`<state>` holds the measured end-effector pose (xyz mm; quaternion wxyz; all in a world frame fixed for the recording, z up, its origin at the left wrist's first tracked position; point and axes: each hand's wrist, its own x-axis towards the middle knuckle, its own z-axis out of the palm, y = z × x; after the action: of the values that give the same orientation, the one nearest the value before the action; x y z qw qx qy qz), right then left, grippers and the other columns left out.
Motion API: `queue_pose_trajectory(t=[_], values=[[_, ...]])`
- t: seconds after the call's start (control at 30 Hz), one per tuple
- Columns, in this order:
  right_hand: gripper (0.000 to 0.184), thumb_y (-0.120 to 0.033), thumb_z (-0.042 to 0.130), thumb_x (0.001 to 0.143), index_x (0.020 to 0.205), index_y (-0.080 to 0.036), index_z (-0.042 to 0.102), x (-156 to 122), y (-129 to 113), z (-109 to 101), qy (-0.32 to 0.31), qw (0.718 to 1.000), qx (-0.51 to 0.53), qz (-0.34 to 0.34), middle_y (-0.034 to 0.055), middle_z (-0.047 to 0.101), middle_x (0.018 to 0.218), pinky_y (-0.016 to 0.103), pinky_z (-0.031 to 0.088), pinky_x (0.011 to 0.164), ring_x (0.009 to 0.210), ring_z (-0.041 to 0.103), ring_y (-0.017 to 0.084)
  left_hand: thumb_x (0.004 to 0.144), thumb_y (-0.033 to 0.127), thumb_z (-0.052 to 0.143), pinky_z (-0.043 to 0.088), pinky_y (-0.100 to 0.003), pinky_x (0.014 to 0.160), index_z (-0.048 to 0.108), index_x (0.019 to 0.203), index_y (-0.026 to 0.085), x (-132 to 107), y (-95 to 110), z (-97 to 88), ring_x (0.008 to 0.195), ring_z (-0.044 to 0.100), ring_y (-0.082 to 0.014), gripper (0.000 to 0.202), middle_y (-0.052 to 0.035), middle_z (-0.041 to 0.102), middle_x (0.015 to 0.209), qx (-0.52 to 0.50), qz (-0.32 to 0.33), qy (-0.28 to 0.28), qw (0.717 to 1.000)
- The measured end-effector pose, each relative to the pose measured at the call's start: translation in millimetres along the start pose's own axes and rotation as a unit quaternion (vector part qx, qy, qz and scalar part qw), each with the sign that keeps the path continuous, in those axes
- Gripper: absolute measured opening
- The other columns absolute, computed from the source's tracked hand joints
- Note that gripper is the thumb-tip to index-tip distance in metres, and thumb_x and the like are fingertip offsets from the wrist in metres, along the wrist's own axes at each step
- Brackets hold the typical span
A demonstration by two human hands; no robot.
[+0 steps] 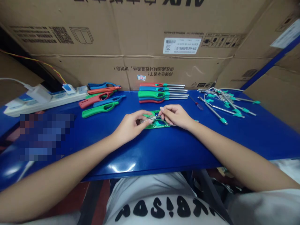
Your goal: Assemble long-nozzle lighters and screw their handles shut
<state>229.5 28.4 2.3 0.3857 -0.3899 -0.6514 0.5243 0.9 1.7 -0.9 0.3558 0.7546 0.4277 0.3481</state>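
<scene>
Two hands pinch a clear part (150,119) over the green shell (157,124) lying mid-table, left hand (130,125) and right hand (176,116) fingertips pressed together. Bare blue table (150,153) reaches the near edge; assembled lighters (154,93) lie behind, metal tubes (222,103) right.

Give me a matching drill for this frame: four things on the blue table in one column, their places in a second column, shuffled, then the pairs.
Things
1. power strip
2. green shell
3. lighter stack
4. loose tubes

Places
a. back middle, against the cardboard
b. far right
c. far left
d. middle, under the left hand and right hand

Pairs: 1-c; 2-d; 3-a; 4-b
</scene>
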Motion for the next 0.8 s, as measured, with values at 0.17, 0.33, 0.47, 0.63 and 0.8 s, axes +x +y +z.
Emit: queue_pose_trajectory(t=[0.17, 0.33, 0.47, 0.63, 0.8], values=[[0.051, -0.064, 0.067, 0.086, 0.078, -0.015, 0.066, 3.9, 5.8, -13.2, 0.026, 1.000, 0.005, -0.009, -0.0017, 0.062, 0.064, 0.022, 0.025, 0.036, 0.036, 0.038, 0.002, 0.090, 0.044, 0.070, 0.050, -0.030, 0.079, 0.075, 0.095, 0.020, 1.9, 2.7, -12.1, 0.087, 0.068, -0.0205, 0.026, -0.0039, 0.078, 0.094, 0.119, 0.053, -0.018, 0.991], [0.050, -0.065, 0.067, 0.086, 0.080, -0.016, 0.066, 5.0, 8.2, -16.4, 0.032, 0.999, 0.004, -0.002, -0.0023, 0.061, 0.063, 0.023, 0.023, 0.038, 0.038, 0.036, 0.003, 0.091, 0.038, 0.070, 0.045, -0.038, 0.092, 0.078, 0.094, 0.022, 3.7, -1.9, -14.3, 0.091, 0.064, -0.0219, 0.019, -0.0052, 0.075, 0.098, 0.217, 0.116, -0.050, 0.968], [0.050, -0.065, 0.066, 0.086, 0.080, -0.016, 0.067, 3.5, 6.2, -14.4, 0.025, 0.999, -0.031, -0.010, -0.0017, 0.060, 0.065, 0.024, 0.025, 0.041, 0.043, 0.036, 0.005, 0.090, 0.037, 0.070, 0.048, -0.034, 0.087, 0.077, 0.099, 0.020, 2.9, -3.8, -12.2, 0.088, 0.064, -0.0205, 0.020, -0.0056, 0.074, 0.098, 0.204, 0.102, -0.047, 0.973], [0.047, -0.062, 0.062, 0.089, 0.079, -0.017, 0.067, 1.4, 3.1, -13.8, 0.018, 0.994, -0.103, -0.021, -0.0003, 0.063, 0.070, 0.024, 0.031, 0.047, 0.050, 0.040, 0.007, 0.088, 0.039, 0.071, 0.049, -0.027, 0.069, 0.078, 0.100, 0.019, 1.1, 0.5, -13.5, 0.070, 0.061, -0.0149, 0.024, -0.0043, 0.073, 0.091, 0.177, 0.081, -0.042, 0.980], [0.044, -0.059, 0.060, 0.090, 0.079, -0.017, 0.066, 0.8, 2.6, -13.4, 0.013, 0.993, -0.116, -0.028, 0.0004, 0.064, 0.072, 0.025, 0.033, 0.052, 0.053, 0.041, 0.008, 0.092, 0.037, 0.065, 0.046, -0.027, 0.063, 0.081, 0.095, 0.019, 2.4, -1.4, -15.1, 0.067, 0.061, -0.0150, 0.024, -0.0062, 0.073, 0.086, 0.154, 0.081, -0.048, 0.984]])
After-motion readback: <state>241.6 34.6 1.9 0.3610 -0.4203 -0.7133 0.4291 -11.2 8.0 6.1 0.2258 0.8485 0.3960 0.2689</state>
